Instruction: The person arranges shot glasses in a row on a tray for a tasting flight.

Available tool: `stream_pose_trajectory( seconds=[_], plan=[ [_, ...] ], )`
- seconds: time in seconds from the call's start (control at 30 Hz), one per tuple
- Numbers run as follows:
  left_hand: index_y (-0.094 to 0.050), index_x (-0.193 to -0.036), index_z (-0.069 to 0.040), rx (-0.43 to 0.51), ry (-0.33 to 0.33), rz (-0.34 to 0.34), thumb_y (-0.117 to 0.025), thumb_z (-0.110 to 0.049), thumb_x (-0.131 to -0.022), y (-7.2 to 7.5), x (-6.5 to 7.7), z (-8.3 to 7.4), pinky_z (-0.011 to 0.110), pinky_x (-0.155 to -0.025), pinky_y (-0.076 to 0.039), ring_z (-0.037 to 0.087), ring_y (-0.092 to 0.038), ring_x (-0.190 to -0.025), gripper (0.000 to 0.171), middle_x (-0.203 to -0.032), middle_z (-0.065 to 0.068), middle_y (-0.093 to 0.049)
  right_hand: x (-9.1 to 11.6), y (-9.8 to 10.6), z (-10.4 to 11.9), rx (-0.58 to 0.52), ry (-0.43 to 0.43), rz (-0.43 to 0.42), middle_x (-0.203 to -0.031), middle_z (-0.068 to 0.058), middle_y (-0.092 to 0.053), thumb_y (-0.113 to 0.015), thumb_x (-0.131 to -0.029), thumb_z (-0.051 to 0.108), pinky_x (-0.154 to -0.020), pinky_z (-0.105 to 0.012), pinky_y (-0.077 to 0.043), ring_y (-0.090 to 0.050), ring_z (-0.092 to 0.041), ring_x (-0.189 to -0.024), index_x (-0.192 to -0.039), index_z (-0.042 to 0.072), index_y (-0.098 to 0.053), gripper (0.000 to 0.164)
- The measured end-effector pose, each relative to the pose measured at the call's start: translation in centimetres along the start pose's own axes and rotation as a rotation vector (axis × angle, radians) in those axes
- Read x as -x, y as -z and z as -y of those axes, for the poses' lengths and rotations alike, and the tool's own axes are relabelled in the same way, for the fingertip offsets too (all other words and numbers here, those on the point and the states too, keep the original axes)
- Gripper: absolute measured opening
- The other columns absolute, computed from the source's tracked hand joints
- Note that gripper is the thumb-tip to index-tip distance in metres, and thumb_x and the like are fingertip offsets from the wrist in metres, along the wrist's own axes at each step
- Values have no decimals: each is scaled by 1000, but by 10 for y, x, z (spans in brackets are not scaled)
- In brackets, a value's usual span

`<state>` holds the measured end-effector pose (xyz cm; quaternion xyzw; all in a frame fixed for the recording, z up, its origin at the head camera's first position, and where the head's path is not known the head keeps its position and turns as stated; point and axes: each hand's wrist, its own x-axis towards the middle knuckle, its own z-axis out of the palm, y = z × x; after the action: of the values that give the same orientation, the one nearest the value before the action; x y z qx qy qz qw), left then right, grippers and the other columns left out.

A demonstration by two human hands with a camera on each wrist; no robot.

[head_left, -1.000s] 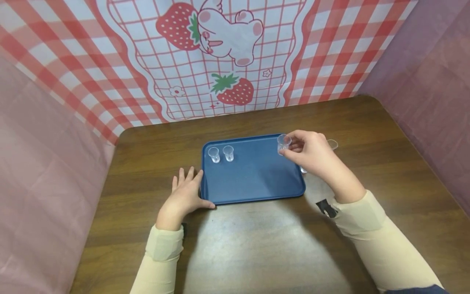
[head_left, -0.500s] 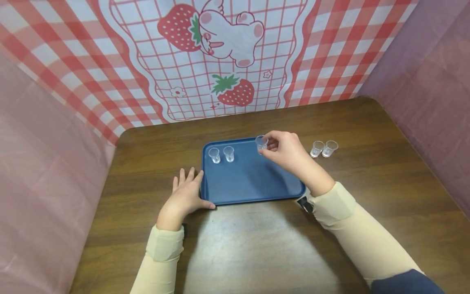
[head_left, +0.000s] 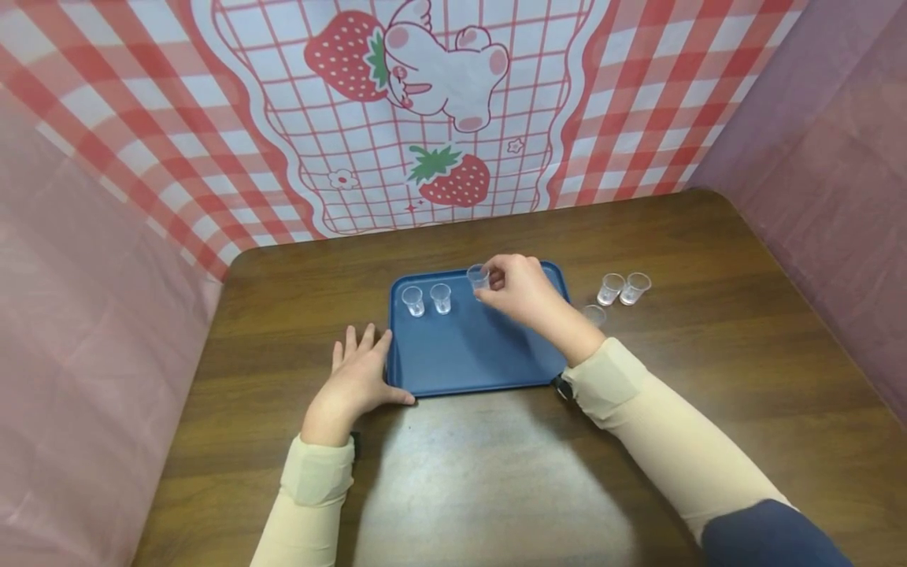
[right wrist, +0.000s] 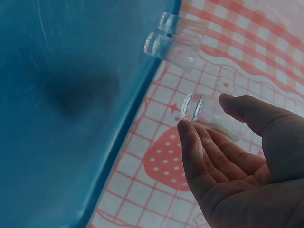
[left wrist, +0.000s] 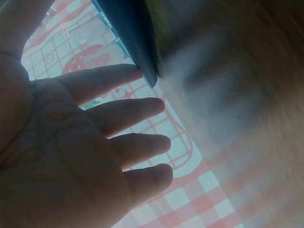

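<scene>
The right grip (head_left: 524,290) pinches a clear cup (head_left: 478,277) upright over the far side of the blue tray (head_left: 460,354), just right of two standing cups (head_left: 442,299). The left grip (head_left: 356,379), fingers spread, touches the tray's left edge.

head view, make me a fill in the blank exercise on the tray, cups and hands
The tray is coloured ____.
A clear shot cup is held in the person's ____ hand.
____ other cups stand on the tray, left of the held one.
To the tray's right, ____ more cups show, one partly hidden.

Missing words: blue; right; two; three.
</scene>
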<state>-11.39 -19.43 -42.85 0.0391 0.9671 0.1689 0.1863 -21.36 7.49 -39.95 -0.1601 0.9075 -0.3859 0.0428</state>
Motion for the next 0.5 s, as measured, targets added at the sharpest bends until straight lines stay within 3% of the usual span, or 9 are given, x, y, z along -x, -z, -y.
stream_pose_trajectory(
  seconds=[0.5],
  plan=[
    [-29, -160, -2, 0, 5, 6, -93, -49, -69, 0, 0, -1, 63, -116, 3, 50, 6, -149, 121, -164, 29, -13, -16, -16, -5, 45, -74, 60, -91, -11, -67, -80, -86, 14, -72, -39, -53, -62, -24, -81, -99, -1, -69, 23]
  ],
)
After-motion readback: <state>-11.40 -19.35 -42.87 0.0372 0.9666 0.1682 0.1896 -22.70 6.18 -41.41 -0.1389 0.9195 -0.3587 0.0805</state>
